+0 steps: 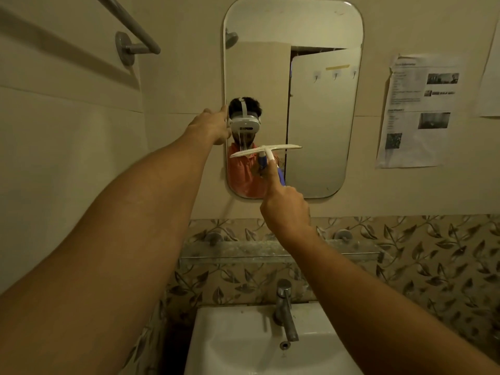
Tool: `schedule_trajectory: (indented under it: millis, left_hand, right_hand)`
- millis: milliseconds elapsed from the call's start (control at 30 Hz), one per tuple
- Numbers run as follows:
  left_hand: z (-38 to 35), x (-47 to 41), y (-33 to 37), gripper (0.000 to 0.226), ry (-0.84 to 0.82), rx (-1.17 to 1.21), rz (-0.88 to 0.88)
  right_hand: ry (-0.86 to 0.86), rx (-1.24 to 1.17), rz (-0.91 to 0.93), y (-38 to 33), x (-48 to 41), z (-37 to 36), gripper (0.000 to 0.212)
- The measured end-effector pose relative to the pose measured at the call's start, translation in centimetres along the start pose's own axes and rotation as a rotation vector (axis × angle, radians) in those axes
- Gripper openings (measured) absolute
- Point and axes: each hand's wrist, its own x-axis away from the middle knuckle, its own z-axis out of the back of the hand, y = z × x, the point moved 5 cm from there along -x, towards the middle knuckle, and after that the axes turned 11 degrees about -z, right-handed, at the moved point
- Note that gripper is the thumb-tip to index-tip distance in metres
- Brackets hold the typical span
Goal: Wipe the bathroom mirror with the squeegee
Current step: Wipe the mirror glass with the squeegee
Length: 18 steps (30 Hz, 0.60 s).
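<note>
The left hand (213, 125) lies at the left rim of the mirror (311, 28), probably to steady it. One finger points up along the rim, but I cannot tell if the others curl round it. The squeegee (266, 150) has its blade nearly level against the lower glass, ready to wipe. The right hand (286, 209) grips its handle, forefinger stretched along it for pressure.

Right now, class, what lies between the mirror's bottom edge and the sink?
A glass shelf, a band of leaf-patterned tiles, then the tap, seen in the head view.
</note>
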Motion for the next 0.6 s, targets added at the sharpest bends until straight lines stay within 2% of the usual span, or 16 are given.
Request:
schedule_trajectory:
  millis: [167,300,467,600]
  left_hand:
    - [-0.1,0.5,0.0,0.068,-0.032,0.020,0.003]
    - [0.7,-0.3,-0.7,0.076,-0.072,0.006,-0.014]
    - [2.1,-1.0,-1.6,0.084,-0.107,0.051,0.028]
    - [2.9,-1.4,-1.9,0.084,-0.065,0.128,0.065]
  right_hand:
    - [-0.019,-0.054,0.001,-0.8,-0.3,1.5,0.078]
    - [0.058,-0.127,0.074,-3.1,-2.1,5.1,0.066]
    - [0.107,-0.123,0.109,-5.9,-6.3,8.8,0.065]
    - [0.033,-0.208,0.000,-7.2,-10.0,8.8,0.038]
